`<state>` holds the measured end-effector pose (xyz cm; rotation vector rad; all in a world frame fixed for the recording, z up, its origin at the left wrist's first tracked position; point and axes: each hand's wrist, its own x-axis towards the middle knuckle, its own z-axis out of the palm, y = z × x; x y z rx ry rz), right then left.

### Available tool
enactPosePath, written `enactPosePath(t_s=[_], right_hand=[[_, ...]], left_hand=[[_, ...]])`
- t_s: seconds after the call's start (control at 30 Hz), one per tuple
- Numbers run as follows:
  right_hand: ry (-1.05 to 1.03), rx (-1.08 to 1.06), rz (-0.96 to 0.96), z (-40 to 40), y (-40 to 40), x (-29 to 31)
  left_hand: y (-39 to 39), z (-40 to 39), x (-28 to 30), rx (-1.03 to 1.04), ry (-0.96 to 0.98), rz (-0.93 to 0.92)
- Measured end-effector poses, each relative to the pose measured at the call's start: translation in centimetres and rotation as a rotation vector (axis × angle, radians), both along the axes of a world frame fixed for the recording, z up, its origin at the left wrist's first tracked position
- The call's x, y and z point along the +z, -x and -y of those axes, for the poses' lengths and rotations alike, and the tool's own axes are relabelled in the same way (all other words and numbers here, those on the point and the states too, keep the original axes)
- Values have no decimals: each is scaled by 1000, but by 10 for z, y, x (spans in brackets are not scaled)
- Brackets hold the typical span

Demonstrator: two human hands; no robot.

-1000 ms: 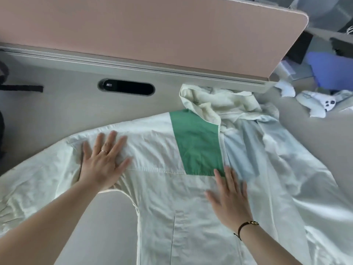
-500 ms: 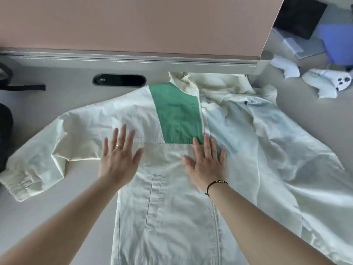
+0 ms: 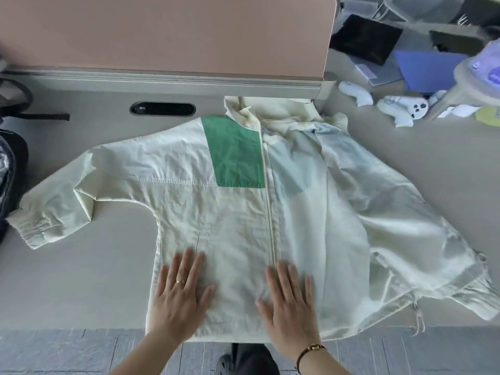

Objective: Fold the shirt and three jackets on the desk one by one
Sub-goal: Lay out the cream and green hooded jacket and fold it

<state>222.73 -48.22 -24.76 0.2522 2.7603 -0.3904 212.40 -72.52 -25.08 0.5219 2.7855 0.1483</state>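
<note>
the pale jacket [image 3: 216,207] lies flat on the desk [image 3: 81,280], its bottom hem at the near edge. the left hand [image 3: 180,299] and right hand [image 3: 289,304] press on it, fingers spread. bare desk shows left of the hem.

Cream jacket [image 3: 238,212] with green chest panel [image 3: 234,152], spread front-up on grey desk [image 3: 81,280]. Left hand [image 3: 180,296] and right hand [image 3: 289,304] flat on its lower hem, either side of the zipper [image 3: 269,201]. Pink divider panel [image 3: 162,33] behind; white controllers [image 3: 400,106] at far right.
</note>
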Motion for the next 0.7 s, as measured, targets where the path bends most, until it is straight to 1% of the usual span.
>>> enactPosePath(t_s=[0.13, 0.23, 0.33, 0.43, 0.53, 0.7], right_hand=[[12, 13, 79, 5, -6, 12], [113, -7, 185, -1, -9, 34], [198, -145, 134, -14, -37, 58], [175, -252, 107, -40, -73, 72], [169, -371, 98, -78, -94, 83], [198, -559, 16, -156, -105, 95]], left_hand=[[-4, 6, -3, 10, 13, 3], [-6, 7, 3, 51, 34, 71], [-13, -1, 19, 88, 88, 202], [-28, -23, 40, 41, 86, 284], [-44, -62, 58, -26, 5, 301], [-75, -140, 89, -109, -93, 249]])
